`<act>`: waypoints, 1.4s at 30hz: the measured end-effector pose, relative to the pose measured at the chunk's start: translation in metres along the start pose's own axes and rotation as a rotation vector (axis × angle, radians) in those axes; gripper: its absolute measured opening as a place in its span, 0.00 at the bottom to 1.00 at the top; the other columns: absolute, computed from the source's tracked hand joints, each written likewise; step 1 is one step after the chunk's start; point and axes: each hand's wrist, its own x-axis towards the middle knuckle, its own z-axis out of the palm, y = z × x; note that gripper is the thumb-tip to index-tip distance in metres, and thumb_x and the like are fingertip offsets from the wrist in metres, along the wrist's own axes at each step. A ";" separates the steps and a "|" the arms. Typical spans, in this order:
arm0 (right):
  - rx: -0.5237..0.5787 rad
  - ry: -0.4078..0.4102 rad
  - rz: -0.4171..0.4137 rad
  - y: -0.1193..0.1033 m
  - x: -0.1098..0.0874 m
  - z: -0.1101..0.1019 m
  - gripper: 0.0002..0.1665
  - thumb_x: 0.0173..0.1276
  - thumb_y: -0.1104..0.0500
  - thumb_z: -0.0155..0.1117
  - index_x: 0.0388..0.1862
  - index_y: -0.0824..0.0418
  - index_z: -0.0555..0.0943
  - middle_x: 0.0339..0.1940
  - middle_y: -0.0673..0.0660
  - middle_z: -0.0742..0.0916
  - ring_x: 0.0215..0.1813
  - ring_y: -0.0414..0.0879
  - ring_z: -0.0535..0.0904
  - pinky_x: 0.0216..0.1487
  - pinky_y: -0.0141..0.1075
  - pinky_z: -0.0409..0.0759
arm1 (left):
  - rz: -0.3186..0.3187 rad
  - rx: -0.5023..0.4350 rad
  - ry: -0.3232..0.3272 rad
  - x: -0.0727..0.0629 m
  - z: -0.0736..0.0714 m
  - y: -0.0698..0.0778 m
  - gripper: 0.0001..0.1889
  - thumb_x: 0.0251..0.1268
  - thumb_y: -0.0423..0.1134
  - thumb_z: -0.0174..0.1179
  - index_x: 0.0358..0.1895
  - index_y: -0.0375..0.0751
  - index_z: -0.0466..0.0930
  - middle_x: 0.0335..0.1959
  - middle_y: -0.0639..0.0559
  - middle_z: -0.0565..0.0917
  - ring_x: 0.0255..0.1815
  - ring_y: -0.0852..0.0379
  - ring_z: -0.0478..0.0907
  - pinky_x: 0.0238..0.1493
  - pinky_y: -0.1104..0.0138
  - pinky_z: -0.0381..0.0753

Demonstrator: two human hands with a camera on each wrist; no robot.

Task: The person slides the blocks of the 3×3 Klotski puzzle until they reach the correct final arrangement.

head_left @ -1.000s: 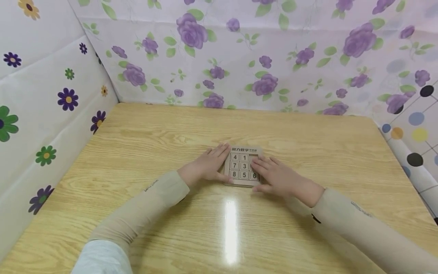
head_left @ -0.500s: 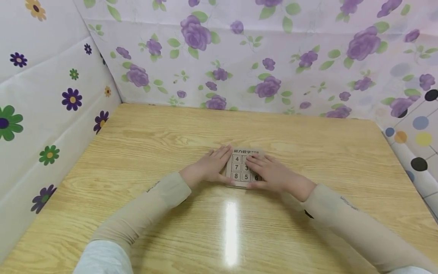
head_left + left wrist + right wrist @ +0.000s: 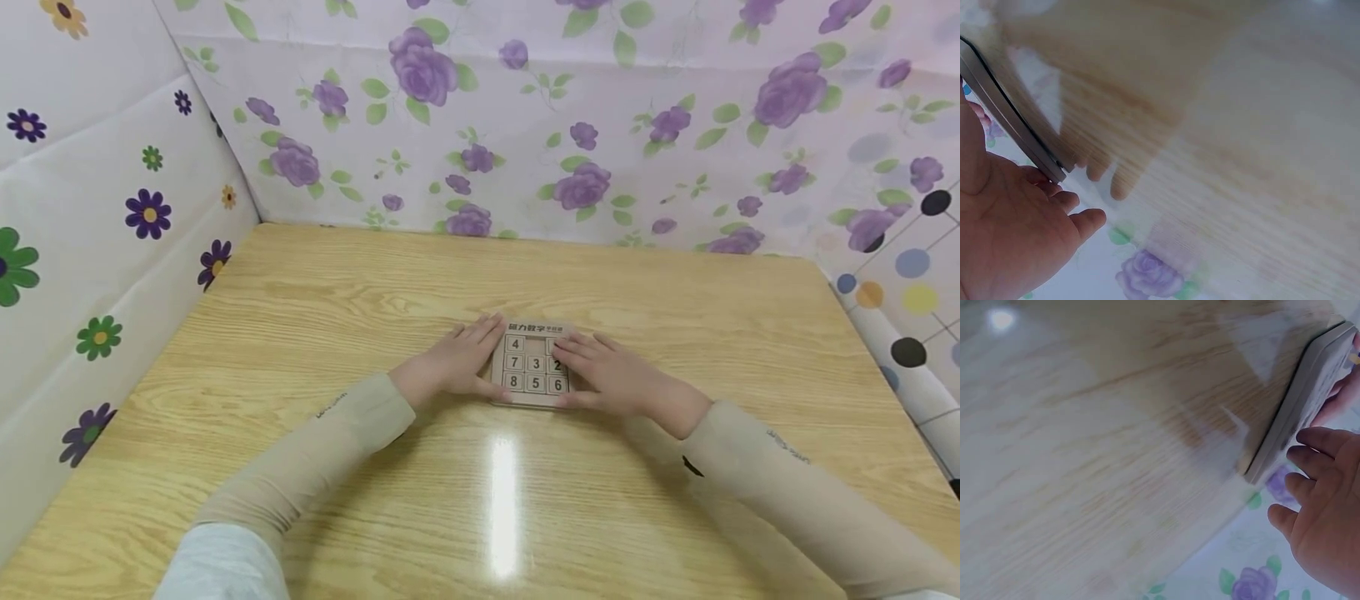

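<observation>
A sliding number puzzle [image 3: 535,400] lies flat on the wooden table, a square board with numbered tiles. Its left column reads 4, 7, 8, and the top middle slot is bare. My left hand [image 3: 459,360] holds the board's left side, thumb at the near corner and fingers along the edge. In the left wrist view, that hand's fingertips meet the board's edge [image 3: 1016,125]. My right hand [image 3: 615,377] reaches in from the right, its fingertips on the top right tile and hiding most of its number. Its thumb rests at the near right corner.
The wooden table [image 3: 360,283] spreads around the puzzle, with a light glare streak in front of it. A purple-flowered cloth [image 3: 480,100] stands along the far edge. Printed cloths also border the left and right sides.
The right fingers moved left onto the top middle tile, then back right. That tile has slid into the top right slot, leaving the top middle slot bare. The left hand stayed at the board's side.
</observation>
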 end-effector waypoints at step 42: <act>-0.027 -0.066 -0.091 -0.031 0.022 0.004 0.48 0.67 0.32 0.50 0.75 0.62 0.57 0.76 0.59 0.61 0.77 0.55 0.51 0.77 0.53 0.47 | 0.000 0.016 -0.004 -0.004 -0.002 0.005 0.60 0.54 0.71 0.54 0.76 0.38 0.31 0.78 0.45 0.34 0.78 0.49 0.34 0.77 0.52 0.41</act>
